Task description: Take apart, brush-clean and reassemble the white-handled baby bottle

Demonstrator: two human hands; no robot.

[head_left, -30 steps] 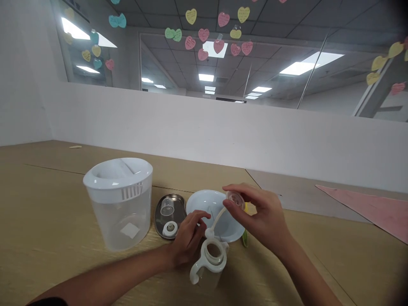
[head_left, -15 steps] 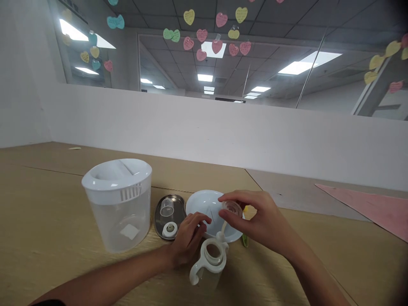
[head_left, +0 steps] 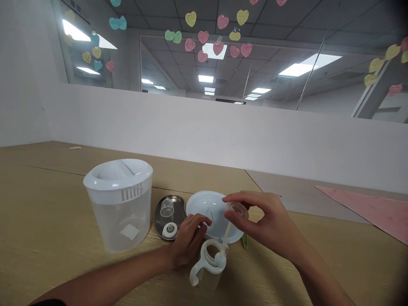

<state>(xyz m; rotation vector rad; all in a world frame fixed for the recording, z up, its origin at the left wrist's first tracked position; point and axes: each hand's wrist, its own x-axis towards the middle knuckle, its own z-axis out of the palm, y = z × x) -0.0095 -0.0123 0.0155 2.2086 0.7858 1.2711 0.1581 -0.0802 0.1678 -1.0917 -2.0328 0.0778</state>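
My right hand (head_left: 264, 216) pinches the clear round disc top (head_left: 237, 209) of a drinking straw (head_left: 228, 233) between thumb and fingers. The straw slants down to a white weighted ball (head_left: 219, 259), which is over the rim of an uncapped baby bottle (head_left: 207, 278). A white two-handled ring (head_left: 198, 264) surrounds the bottle's neck. My left hand (head_left: 189, 240) lies beside the bottle, loosely bent with fingers apart, its fingertips over the near rim of a pale blue bowl (head_left: 200, 199). Nothing shows in that hand.
Left of the bowl, a steel kidney tray (head_left: 158, 231) carries a clear dome cap (head_left: 167, 208) and a white collar with a teat (head_left: 170, 230). A lidded clear bucket (head_left: 119, 212) stands farther left. Something green (head_left: 245, 241) pokes out beside the bowl. A pink sheet (head_left: 366, 210) lies at right.
My right hand has moved slightly right with the straw's disc. The white ball has come down and nearer, from beyond the bottle's mouth to over its rim. My left hand stays put.
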